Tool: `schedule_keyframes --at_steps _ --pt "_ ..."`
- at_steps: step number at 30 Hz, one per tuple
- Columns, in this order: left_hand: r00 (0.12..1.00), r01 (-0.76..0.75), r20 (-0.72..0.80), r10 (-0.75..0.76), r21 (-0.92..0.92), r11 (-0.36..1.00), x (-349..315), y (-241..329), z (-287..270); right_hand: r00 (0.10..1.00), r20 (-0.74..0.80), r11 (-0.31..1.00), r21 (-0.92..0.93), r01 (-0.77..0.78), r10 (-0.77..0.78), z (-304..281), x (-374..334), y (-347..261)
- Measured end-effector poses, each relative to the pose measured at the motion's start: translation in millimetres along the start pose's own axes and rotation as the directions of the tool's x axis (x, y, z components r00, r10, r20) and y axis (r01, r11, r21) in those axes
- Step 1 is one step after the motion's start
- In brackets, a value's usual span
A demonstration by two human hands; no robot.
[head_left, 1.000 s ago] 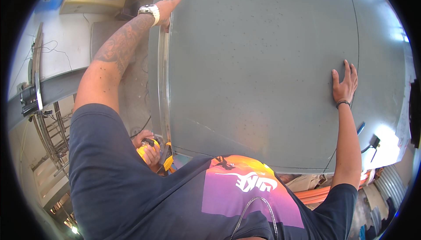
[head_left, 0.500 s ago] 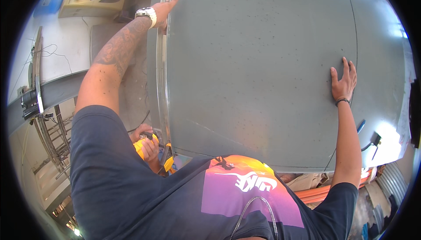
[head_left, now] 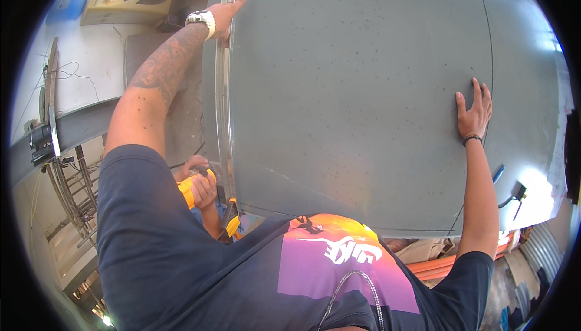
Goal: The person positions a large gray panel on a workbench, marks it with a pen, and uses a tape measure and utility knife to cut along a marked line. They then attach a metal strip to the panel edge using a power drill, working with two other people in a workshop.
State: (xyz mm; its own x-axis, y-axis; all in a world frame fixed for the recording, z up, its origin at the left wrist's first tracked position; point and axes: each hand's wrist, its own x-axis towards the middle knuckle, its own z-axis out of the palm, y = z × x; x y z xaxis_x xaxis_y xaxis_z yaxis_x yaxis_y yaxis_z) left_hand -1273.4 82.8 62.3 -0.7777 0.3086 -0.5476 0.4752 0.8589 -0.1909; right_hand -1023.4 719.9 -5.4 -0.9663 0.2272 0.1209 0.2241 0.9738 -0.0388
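A broad grey sheet (head_left: 357, 101), dotted with small dark specks, spreads out before me. Along its left edge runs a long shiny metal bar (head_left: 225, 125). My left hand (head_left: 225, 17), with a white watch on the wrist, grips this bar near the far end; one finger stretches over the sheet and the rest are partly hidden. Flat on the sheet's right part lies my right hand (head_left: 475, 113), fingers spread, beside a dark line. Below the bar's near end, another person's hands (head_left: 204, 190) hold a yellow power tool (head_left: 187, 193).
A yellow-and-black clamp (head_left: 232, 225) sits at the sheet's near left corner. On the right, a black lamp-like fitting (head_left: 519, 192) glares by a blue pen-like item (head_left: 498, 174). Orange tubes (head_left: 433, 267) lie below the near edge. A beige appliance (head_left: 127, 1) stands far left.
The other person's hands and the yellow power tool have shifted slightly left and up. My own two hands stay in place.
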Motion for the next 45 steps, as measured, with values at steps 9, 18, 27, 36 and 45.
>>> schedule_keyframes --at_steps 9,18,27,36,45 --pt "0.999 -0.006 0.038 0.007 -0.018 1.0 -0.5 1.7 0.4 1.0 0.019 1.0 -0.017 -0.014 0.015 -0.1 0.6 -0.4" --pt "1.0 -0.019 0.002 0.019 -0.008 1.0 -1.3 0.7 0.5 1.0 0.002 1.0 -0.002 -0.007 0.007 -1.0 0.2 -1.9" --pt "0.999 -0.022 0.029 0.02 0.064 0.998 2.8 2.3 0.6 1.0 -0.005 1.0 -0.005 0.006 -0.006 -0.2 0.5 -1.0" --pt "0.99 0.019 0.141 0.001 -0.145 0.989 -5.4 2.2 1.7 1.0 -0.013 1.0 -0.003 0.011 -0.011 -0.3 0.1 -1.6" --pt "0.989 0.033 0.145 -0.002 -0.214 0.976 -5.1 -0.5 4.0 1.0 -0.014 1.0 0.008 0.002 -0.002 -1.2 0.5 -2.6"
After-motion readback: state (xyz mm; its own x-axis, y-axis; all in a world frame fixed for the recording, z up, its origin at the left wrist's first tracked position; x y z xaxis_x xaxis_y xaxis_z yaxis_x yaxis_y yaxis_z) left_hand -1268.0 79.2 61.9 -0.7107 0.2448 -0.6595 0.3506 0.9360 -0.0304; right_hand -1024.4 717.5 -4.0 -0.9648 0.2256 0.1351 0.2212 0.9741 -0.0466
